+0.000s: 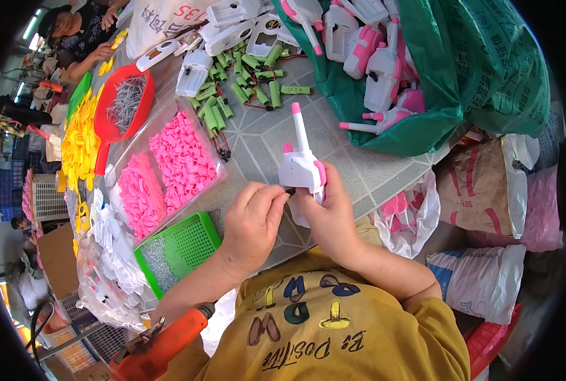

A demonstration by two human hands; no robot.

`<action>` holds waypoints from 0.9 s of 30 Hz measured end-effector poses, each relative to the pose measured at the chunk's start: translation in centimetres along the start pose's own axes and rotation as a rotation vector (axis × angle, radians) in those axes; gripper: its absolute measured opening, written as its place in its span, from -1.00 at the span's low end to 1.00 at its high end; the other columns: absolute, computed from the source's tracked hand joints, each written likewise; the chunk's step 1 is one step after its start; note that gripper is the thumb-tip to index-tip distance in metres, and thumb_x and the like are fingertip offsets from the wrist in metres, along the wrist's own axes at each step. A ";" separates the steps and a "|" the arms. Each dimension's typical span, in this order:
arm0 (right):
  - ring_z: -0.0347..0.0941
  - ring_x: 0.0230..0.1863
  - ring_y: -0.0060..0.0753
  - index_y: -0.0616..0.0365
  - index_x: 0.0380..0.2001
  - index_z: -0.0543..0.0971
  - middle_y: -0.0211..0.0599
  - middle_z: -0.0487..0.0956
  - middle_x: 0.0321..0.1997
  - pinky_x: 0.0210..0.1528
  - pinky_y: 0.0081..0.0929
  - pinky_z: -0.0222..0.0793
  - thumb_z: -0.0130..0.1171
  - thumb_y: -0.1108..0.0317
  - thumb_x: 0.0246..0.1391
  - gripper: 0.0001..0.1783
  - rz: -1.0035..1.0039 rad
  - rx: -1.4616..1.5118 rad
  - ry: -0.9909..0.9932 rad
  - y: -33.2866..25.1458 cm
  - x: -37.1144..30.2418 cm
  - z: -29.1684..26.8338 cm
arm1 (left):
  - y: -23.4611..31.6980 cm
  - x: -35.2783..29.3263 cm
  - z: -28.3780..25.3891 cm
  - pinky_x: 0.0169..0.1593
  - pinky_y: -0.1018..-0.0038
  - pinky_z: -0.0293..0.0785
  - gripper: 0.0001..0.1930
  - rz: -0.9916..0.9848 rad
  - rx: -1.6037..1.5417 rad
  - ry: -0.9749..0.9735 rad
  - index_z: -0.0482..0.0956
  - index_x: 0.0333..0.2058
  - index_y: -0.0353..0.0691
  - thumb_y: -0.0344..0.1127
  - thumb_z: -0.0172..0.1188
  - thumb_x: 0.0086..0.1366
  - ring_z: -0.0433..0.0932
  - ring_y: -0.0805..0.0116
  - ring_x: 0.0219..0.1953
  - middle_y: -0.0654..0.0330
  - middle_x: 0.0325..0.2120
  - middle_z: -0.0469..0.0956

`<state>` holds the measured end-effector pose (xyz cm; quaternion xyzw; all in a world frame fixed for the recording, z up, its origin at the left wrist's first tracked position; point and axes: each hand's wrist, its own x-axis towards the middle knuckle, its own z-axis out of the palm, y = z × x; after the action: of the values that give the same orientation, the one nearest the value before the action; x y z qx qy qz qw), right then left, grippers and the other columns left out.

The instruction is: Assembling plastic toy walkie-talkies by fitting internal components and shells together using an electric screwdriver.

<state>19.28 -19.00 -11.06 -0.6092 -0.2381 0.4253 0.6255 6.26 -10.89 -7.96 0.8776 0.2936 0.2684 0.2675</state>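
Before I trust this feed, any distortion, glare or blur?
Head view: fisheye distortion, with a black border; ceiling lights glare at upper left; the white-and-pink unit in the right hand looks fairly crisp, the pink bag at far right softer.

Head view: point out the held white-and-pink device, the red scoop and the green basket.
Device (301, 173): head view, on its white body.
Red scoop (101, 160): head view, on its handle.
Green basket (193, 246): head view, on the bare mesh of its floor.
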 end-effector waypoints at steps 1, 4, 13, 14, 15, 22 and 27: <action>0.42 -0.03 -0.61 0.18 0.22 0.37 -0.41 0.52 -0.05 -0.01 -0.56 0.41 0.13 0.50 0.30 -0.56 0.030 0.036 -0.020 -0.1 0.0 -0.2 | 0.1 0.0 0.1 -0.32 0.34 0.52 -0.87 -0.009 -0.011 0.023 0.62 -0.22 -0.35 -0.50 0.36 0.27 0.60 0.14 -0.38 0.05 -0.36 0.59; 0.45 -0.01 -0.56 0.16 0.25 0.34 -0.39 0.52 -0.01 0.04 -0.50 0.43 0.14 0.50 0.27 -0.50 0.126 0.152 -0.031 -0.7 -0.1 -0.4 | 0.5 0.2 -0.6 -0.24 0.32 0.56 -0.82 -0.133 -0.122 -0.053 0.62 -0.17 -0.33 -0.52 0.34 0.25 0.63 0.10 -0.33 0.05 -0.32 0.60; 0.60 0.05 -0.28 0.04 0.29 0.28 -0.27 0.55 0.06 0.05 -0.30 0.57 0.25 0.62 0.08 -0.29 0.319 0.708 -0.115 -1.6 1.0 -0.6 | -1.0 -0.3 -1.8 -0.10 0.32 0.59 -0.70 -0.081 -0.272 -0.210 0.63 -0.10 -0.30 -0.56 0.37 0.17 0.66 0.08 -0.19 0.05 -0.27 0.65; 0.60 0.05 -0.28 0.04 0.29 0.28 -0.27 0.55 0.06 0.05 -0.30 0.57 0.25 0.62 0.08 -0.29 0.319 0.707 -0.121 -1.4 1.1 -0.5 | -1.4 -0.6 -1.9 -0.04 0.30 0.58 -0.63 -0.045 -0.253 -0.236 0.60 -0.04 -0.28 -0.55 0.37 0.15 0.64 0.05 -0.13 0.03 -0.21 0.64; 0.60 0.06 -0.27 0.04 0.29 0.28 -0.26 0.55 0.06 0.05 -0.28 0.58 0.26 0.65 0.05 -0.26 0.299 0.679 -0.120 -1.0 1.1 -0.5 | -1.1 -0.5 -2.1 -0.04 0.30 0.58 -0.63 -0.045 -0.253 -0.233 0.60 -0.04 -0.28 -0.55 0.37 0.15 0.64 0.05 -0.13 0.03 -0.21 0.64; 0.58 0.12 -0.15 0.02 0.28 0.31 -0.22 0.52 0.14 0.10 -0.16 0.59 0.28 0.64 0.01 -0.25 0.243 0.666 -0.138 -1.6 1.6 -1.0 | -0.6 -1.4 -2.3 0.04 0.35 0.56 -0.56 -0.375 -0.303 -0.386 0.43 0.11 -0.28 -0.53 0.29 0.27 0.63 0.20 -0.02 0.04 -0.09 0.60; 0.56 0.15 -0.15 0.04 0.29 0.31 -0.25 0.52 0.16 0.19 -0.17 0.55 0.31 0.62 -0.01 -0.23 0.196 0.656 -0.160 -1.6 2.1 -1.6 | -1.8 -0.7 -3.4 0.09 0.36 0.54 -0.51 -0.332 -0.551 -0.327 0.41 0.13 -0.27 -0.48 0.34 0.25 0.61 0.23 0.06 0.03 0.00 0.59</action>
<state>22.05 -18.01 -10.25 -0.3605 -0.0774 0.5838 0.7233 3.01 -9.11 -6.91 0.7441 0.3020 0.1464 0.5776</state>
